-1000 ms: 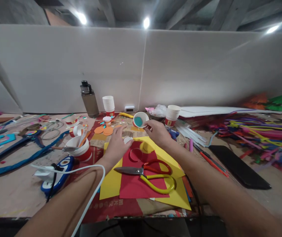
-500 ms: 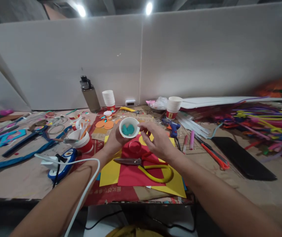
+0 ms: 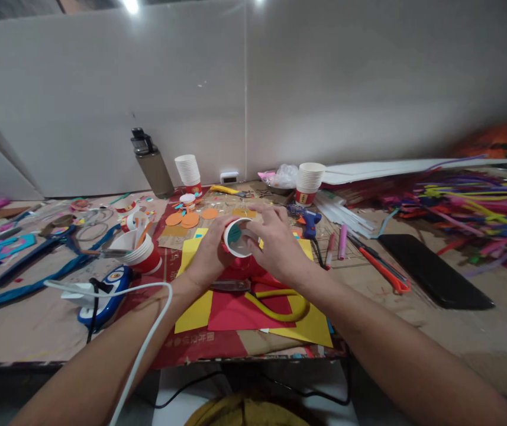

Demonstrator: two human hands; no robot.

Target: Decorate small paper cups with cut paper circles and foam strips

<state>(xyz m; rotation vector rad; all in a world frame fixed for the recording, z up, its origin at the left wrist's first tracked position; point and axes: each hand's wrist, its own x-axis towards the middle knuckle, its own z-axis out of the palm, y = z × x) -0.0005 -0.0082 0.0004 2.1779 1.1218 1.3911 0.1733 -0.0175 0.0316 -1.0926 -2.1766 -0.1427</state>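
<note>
My left hand (image 3: 212, 251) is wrapped round a red and white paper cup (image 3: 231, 251), its mouth tipped toward me. Teal pieces (image 3: 234, 232) lie inside the cup. My right hand (image 3: 275, 239) is at the cup's right side, thumb and fingers bent in at its mouth; what the fingertips hold, if anything, is hidden. Under the cup are large scissors with yellow and red handles (image 3: 280, 313), lying on red paper (image 3: 235, 313) and yellow paper (image 3: 191, 313). Several orange discs (image 3: 190, 220) are beyond my left hand.
Paper cup stacks stand at the back left (image 3: 187, 171) and back right (image 3: 310, 180). A bottle (image 3: 153, 168) leans by the wall. On the right are a blue glue gun (image 3: 310, 223), a black phone-like slab (image 3: 435, 272) and coloured pipe cleaners (image 3: 493, 213). A blue power strip (image 3: 109, 302) with a white cable is on the left.
My right hand has come in from beside the rim, its fingers now at the cup's mouth. The cup has tilted and sits slightly lower. The view has dipped a little.
</note>
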